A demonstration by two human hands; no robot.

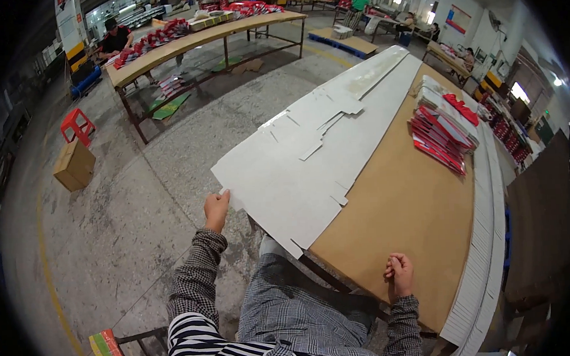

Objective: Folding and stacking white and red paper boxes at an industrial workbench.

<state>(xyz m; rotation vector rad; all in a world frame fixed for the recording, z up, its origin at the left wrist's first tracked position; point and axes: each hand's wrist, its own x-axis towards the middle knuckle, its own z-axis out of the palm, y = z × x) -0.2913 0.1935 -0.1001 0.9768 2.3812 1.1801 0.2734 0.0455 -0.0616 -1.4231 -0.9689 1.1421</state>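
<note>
A large white die-cut cardboard sheet (pixel 278 172) with slits and notched flaps lies along the left side of the brown tabletop (pixel 394 198) and sticks out past its edge. My left hand (pixel 216 211) is closed on a small tab at the sheet's near left corner. Over the near part of the table, apart from the sheet, my right hand (pixel 400 275) has its fingers curled in, with nothing visible in them. Farther along the table, red and white folded packages (pixel 437 139) lie in a pile.
White stacked card sheets (pixel 484 233) line the table's right side. Across the floor stands a long work table (pixel 184 52) heaped with red goods, where a person (pixel 116 39) works. A red stool (pixel 77 126) and a cardboard box (pixel 74 165) stand at left.
</note>
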